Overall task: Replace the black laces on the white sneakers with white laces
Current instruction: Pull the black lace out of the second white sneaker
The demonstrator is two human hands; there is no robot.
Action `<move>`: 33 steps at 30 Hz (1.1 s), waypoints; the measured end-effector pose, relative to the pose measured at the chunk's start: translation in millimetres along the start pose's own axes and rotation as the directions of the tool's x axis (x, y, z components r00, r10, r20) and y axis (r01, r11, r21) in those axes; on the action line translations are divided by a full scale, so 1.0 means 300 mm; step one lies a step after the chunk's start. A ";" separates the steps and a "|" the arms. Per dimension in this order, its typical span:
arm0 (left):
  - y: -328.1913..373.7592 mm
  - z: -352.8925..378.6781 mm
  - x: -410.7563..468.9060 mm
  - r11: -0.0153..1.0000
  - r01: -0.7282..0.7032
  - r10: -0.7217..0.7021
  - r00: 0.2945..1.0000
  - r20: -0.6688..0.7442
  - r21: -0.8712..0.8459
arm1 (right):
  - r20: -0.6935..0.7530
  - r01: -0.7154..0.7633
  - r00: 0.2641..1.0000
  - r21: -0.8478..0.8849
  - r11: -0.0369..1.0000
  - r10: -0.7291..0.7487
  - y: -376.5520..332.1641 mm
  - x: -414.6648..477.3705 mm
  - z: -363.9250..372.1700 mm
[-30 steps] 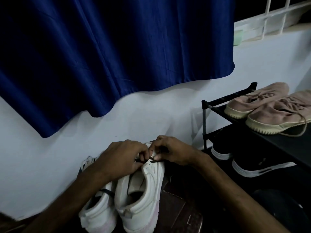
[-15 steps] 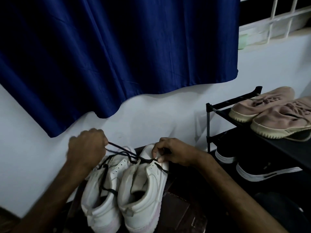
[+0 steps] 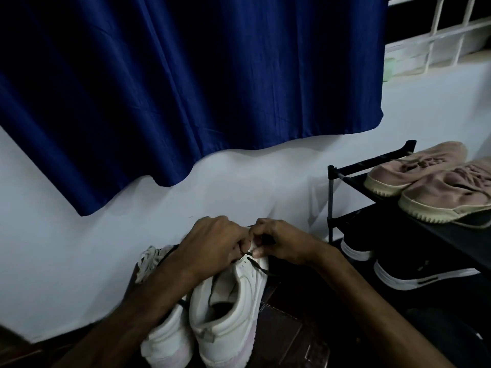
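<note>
Your sneakers [image 3: 233, 301] looked smooth and matt, like leather, the lace [image 3: 261, 269] a dull cord. At twelve o'clock the curtain [image 3: 186, 88] was cloth with a faint sheen. At three, the rack [image 3: 330, 197] looked like matt metal, its shoes [image 3: 438, 195] napped with ribbed soles.

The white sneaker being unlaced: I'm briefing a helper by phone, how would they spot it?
Below the blue curtain, left of the shoe rack, two white sneakers stand together. It is the right sneaker, nearer the rack, both hands at its black lace.

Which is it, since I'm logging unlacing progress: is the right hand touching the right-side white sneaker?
Touching. The head view shows the right hand pinching the white sneaker at its eyelets, beside the black lace.
</note>
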State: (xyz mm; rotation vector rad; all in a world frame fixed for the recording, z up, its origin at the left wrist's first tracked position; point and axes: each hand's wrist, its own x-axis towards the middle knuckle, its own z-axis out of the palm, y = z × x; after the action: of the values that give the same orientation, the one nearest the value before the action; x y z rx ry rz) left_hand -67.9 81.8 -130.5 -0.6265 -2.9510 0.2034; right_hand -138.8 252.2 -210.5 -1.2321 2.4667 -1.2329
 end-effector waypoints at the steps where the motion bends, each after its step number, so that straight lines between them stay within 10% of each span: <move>1: 0.008 -0.003 0.001 0.999 0.001 0.000 1.000 -0.017 0.044 | -0.002 0.001 1.000 0.002 1.000 -0.001 0.001 -0.001 -0.001; 6: -0.051 -0.034 -0.024 0.962 0.068 -0.018 0.982 -0.188 0.264 | 0.009 0.004 1.000 0.006 1.000 -0.004 -0.001 0.002 -0.003; 9: -0.212 -0.068 -0.056 0.919 0.378 -0.312 0.870 -0.381 0.109 | 0.013 0.008 1.000 0.009 1.000 -0.008 -0.002 0.007 -0.003; 11: -0.253 -0.049 -0.074 0.856 0.516 -0.498 0.840 -0.217 0.037 | 0.014 0.013 1.000 0.003 1.000 -0.013 0.005 0.005 -0.002; 18: -0.057 -0.040 -0.053 0.970 0.054 -0.073 0.995 -0.069 -0.235 | 0.003 0.016 1.000 0.027 1.000 -0.016 0.012 0.011 0.000; 33: 0.031 -0.003 -0.011 0.984 0.044 -0.041 0.999 -0.017 0.175 | -0.012 0.019 1.000 0.012 1.000 -0.019 0.008 0.006 0.006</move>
State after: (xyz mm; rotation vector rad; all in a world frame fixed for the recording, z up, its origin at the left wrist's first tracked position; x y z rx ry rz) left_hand -61.1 88.9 -131.2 -0.5382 -2.8884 0.4476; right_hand -140.6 250.6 -213.1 -1.2523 2.4572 -1.2612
